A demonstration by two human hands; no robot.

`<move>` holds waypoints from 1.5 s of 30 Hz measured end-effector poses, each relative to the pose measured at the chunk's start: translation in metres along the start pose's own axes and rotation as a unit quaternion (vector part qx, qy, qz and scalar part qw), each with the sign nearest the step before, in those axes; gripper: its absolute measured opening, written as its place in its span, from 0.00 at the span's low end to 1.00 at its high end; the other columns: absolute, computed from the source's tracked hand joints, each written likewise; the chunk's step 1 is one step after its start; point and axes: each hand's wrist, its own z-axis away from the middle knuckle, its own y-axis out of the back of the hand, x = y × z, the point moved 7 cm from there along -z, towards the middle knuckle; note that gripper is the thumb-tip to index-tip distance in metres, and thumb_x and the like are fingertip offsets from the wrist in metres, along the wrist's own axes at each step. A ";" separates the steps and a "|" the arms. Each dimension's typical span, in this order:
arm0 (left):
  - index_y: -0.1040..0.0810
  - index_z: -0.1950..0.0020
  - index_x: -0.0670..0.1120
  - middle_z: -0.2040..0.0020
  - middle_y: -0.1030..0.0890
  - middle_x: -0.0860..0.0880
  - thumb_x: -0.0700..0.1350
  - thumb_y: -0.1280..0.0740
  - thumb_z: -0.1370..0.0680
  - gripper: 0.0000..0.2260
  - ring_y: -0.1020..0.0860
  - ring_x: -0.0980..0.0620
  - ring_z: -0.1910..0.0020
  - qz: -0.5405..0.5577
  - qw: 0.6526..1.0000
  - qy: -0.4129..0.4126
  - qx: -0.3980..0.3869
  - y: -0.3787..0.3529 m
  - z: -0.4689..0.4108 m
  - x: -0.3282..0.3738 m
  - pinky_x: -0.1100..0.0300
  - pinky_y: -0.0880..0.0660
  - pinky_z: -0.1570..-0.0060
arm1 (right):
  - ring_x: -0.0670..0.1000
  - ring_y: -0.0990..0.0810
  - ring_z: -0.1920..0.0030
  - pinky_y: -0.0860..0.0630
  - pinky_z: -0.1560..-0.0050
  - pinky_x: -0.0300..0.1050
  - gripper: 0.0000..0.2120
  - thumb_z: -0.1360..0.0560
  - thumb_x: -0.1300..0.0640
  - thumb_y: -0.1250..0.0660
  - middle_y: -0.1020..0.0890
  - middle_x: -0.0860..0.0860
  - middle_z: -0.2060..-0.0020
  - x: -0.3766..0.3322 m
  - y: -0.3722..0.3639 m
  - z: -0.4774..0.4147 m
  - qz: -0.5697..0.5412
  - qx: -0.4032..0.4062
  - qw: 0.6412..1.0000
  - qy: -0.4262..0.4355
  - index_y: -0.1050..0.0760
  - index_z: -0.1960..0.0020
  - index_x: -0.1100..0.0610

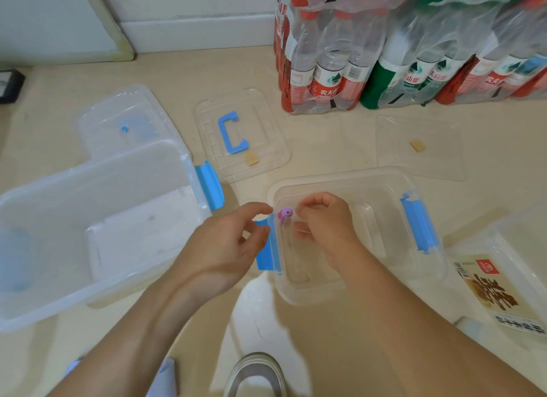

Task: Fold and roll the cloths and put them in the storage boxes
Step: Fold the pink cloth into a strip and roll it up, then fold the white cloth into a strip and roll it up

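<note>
**Purple cloth roll held at the rim of the small storage box**

Purple cloth roll [284,214], small and tightly wound, sits just inside the nine o'clock wall of the small storage box [376,237], a clear tub on the floor [325,142] at the centre of the view. The right hand [324,222] reaches in over the six o'clock rim. Its grip is closed, with thumb and curled fingers pinching the roll from the three o'clock side. The left hand [228,242] hovers outside the same wall, above the blue latch [268,248]. Its grip is apart, the fingers loosely bent and holding nothing; whether the index tip touches the roll cannot be told. Bare clear plastic shows from the right hand out to the second latch [418,225] at three o'clock.

The large storage box [133,171], also clear and uncovered, stands at nine o'clock of the small one. Their facing edges are near but apart, with a strip of floor between them. A lid [266,148] with a blue handle [232,131] lies flat at eleven o'clock. A second lid [420,157] lies at one o'clock, its edge just beside the small box's far rim. Bottled-water packs [325,56] wall off the floor beyond. A printed packet [491,287] lies at four o'clock and a shoe [256,373] at six o'clock, near the lower frame edge.
</note>
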 end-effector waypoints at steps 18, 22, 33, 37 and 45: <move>0.25 0.45 0.41 0.56 0.26 0.46 0.35 0.39 0.26 0.12 0.24 0.44 0.53 -0.400 0.910 0.034 -0.108 -0.011 -0.172 0.005 0.53 0.28 0.57 | 0.52 0.20 0.58 0.20 0.52 0.51 0.06 0.25 0.61 0.34 0.16 0.58 0.55 -0.116 0.026 0.006 0.152 -0.054 0.977 0.143 0.21 0.60 0.55; 0.25 0.44 0.43 0.50 0.23 0.46 0.36 0.40 0.25 0.11 0.22 0.45 0.47 -0.416 0.902 0.074 -0.094 -0.014 -0.180 -0.009 0.56 0.31 0.56 | 0.48 0.20 0.59 0.21 0.53 0.48 0.07 0.26 0.61 0.33 0.17 0.50 0.61 -0.117 0.034 0.005 0.202 -0.058 0.967 0.145 0.20 0.61 0.54; 0.31 0.51 0.43 0.57 0.24 0.44 0.36 0.42 0.26 0.06 0.27 0.41 0.60 -0.242 0.947 0.002 0.209 0.086 -0.140 0.036 0.55 0.34 0.63 | 0.51 0.21 0.53 0.24 0.45 0.50 0.10 0.26 0.60 0.33 0.19 0.49 0.52 -0.147 0.056 0.014 0.141 -0.044 0.980 0.132 0.22 0.46 0.52; 0.29 0.57 0.46 0.64 0.24 0.51 0.37 0.41 0.26 0.05 0.26 0.42 0.60 -0.016 0.943 -0.019 0.333 0.145 -0.071 0.060 0.54 0.32 0.62 | 0.47 0.25 0.40 0.31 0.39 0.46 0.19 0.25 0.50 0.33 0.26 0.47 0.36 -0.147 0.052 0.029 0.124 -0.082 0.980 0.128 0.30 0.35 0.45; 0.28 0.63 0.46 0.71 0.26 0.50 0.33 0.39 0.25 0.10 0.30 0.54 0.73 0.511 0.829 -0.136 0.184 0.164 0.036 0.054 0.67 0.32 0.72 | 0.50 0.37 0.27 0.43 0.28 0.55 0.33 0.27 0.33 0.42 0.39 0.43 0.25 -0.152 0.064 0.076 0.104 -0.108 0.981 0.125 0.46 0.25 0.39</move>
